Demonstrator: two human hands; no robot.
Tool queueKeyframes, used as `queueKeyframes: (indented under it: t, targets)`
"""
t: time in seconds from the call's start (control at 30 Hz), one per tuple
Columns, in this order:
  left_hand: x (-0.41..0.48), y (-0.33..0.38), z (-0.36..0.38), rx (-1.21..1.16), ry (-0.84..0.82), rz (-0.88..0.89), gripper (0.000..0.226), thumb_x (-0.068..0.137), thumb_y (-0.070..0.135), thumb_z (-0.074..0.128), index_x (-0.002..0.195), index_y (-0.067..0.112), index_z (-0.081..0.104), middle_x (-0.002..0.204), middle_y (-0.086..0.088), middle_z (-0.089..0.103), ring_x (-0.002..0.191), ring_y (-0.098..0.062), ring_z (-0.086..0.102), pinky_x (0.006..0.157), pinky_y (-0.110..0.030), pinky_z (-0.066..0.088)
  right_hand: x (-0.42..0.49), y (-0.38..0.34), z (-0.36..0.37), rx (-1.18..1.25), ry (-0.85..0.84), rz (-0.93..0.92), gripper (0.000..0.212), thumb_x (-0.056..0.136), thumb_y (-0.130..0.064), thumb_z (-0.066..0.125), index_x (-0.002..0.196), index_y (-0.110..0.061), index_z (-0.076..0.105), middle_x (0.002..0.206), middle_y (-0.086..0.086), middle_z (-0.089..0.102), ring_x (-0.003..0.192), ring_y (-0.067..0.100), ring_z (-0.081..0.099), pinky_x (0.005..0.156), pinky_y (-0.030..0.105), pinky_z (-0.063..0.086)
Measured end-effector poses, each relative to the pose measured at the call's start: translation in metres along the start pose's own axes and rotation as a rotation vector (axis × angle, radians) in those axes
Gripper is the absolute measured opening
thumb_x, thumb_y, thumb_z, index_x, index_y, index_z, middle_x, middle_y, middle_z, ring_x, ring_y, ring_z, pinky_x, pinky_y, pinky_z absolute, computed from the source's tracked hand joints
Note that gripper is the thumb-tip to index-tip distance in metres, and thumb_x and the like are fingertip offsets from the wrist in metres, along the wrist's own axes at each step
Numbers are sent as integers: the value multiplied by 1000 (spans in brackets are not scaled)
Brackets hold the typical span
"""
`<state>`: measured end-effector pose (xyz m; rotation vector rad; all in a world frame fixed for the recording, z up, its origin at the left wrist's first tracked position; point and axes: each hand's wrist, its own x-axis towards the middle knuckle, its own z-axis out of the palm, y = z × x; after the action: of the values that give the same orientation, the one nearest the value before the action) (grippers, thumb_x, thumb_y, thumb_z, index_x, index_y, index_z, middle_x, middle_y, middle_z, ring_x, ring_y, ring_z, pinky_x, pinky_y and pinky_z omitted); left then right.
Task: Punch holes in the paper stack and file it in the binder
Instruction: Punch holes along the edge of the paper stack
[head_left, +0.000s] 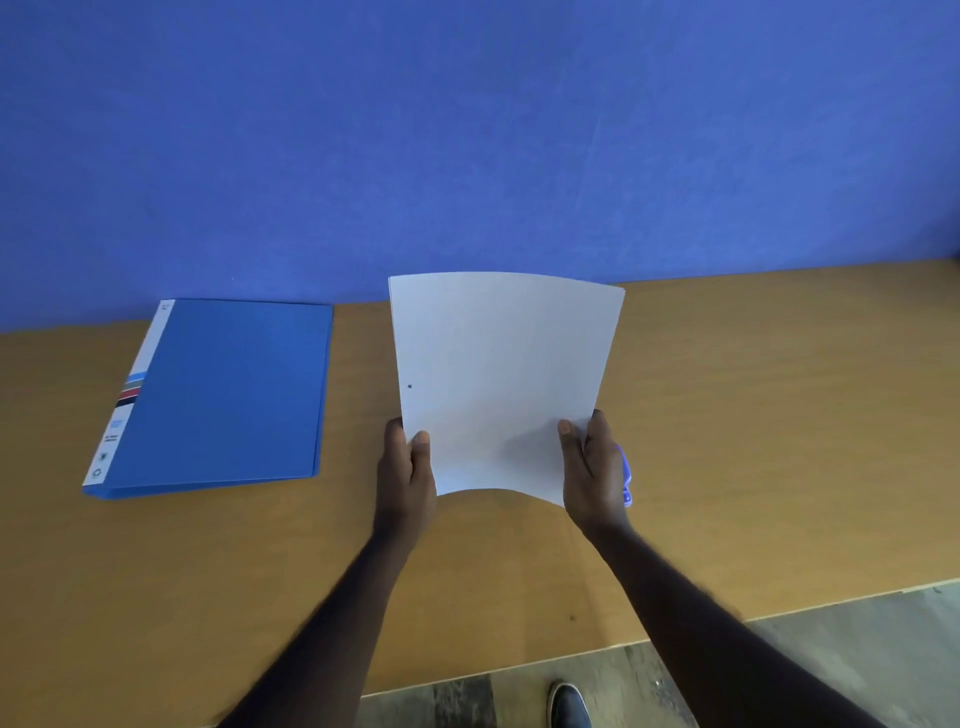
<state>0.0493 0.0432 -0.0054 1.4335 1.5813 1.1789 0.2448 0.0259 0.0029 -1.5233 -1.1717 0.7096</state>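
Note:
I hold a white paper stack (498, 374) up above the wooden table (753, 415), bowed across its width. My left hand (408, 467) pinches its lower left corner and my right hand (592, 467) pinches its lower right corner. One punched hole shows near the paper's left edge. A closed blue binder (223, 395) lies flat on the table to the left, spine to the left. A sliver of a blue object, perhaps the hole punch (627, 480), peeks out behind my right hand; most of it is hidden.
A blue wall (467, 130) rises right behind the table's far edge. The table's near edge runs diagonally at the lower right, with grey floor (831, 649) and a dark shoe (569, 704) beyond it.

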Motion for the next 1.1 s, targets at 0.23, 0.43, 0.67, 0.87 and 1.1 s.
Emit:
queueKeyframes:
  t: [0.23, 0.43, 0.67, 0.87, 1.1]
  targets:
    - [-12, -15, 4, 36, -3, -57, 36, 101, 12, 40, 73, 30, 26, 62, 7, 23, 51, -6, 26, 49, -21, 23, -10, 14, 3, -21, -36, 49, 25, 100, -21, 47, 78, -10, 43, 66, -7, 45, 57, 4, 40, 50, 21, 36]
    - [-14, -23, 5, 139, -101, -268, 17, 99, 14, 39, 83, 15, 38, 67, 1, 34, 60, -14, 34, 54, -31, 29, 7, 20, 0, -217, -95, 250, 19, 98, -13, 48, 82, -5, 50, 65, -6, 49, 58, 8, 45, 50, 19, 36]
    - [-29, -44, 13, 245, -190, -588, 28, 95, 13, 40, 120, 0, 47, 110, -18, 57, 99, -36, 59, 72, -33, 44, 3, 34, 6, -346, -207, 489, 18, 93, -7, 47, 103, 1, 60, 92, 11, 62, 89, 33, 59, 77, 41, 50]
    - [-36, -45, 6, 359, -124, -478, 12, 91, 11, 52, 98, 8, 61, 98, -9, 67, 79, -21, 57, 65, -26, 43, -2, 38, 2, -395, -192, 504, 15, 91, -5, 45, 99, -2, 57, 92, 11, 62, 87, 32, 59, 74, 38, 50]
    - [-41, -55, -3, 383, -101, -391, 18, 88, 10, 62, 105, 8, 66, 100, -5, 70, 82, -15, 61, 69, -23, 45, -5, 39, 0, -462, -210, 443, 29, 95, -17, 56, 118, -1, 54, 114, 16, 66, 101, 33, 63, 77, 35, 49]
